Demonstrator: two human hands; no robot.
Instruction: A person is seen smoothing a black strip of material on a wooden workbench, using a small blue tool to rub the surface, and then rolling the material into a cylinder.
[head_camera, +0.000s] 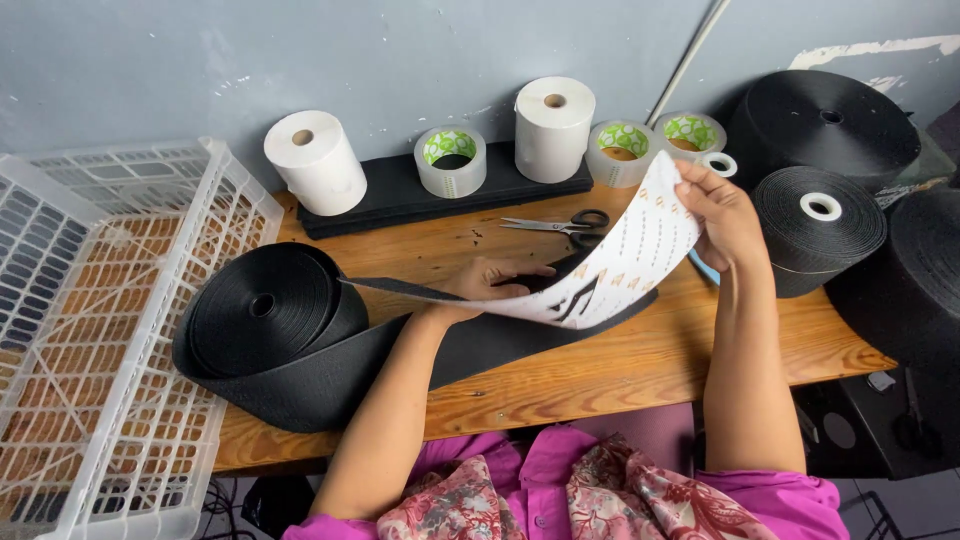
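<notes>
the wooden counter (620, 365) carries a white plastic crate (110, 330) at its left end and a wide black roll of strip (265, 310) lying just beside it, its loose end running right under the arms. the left hand (495, 285) rests flat on that black strip, fingers spread, gripping nothing. the right hand (725, 215) pinches the raised end of a curved white backing sheet (630, 260). black-handled scissors (560, 226) lie behind it.
</notes>
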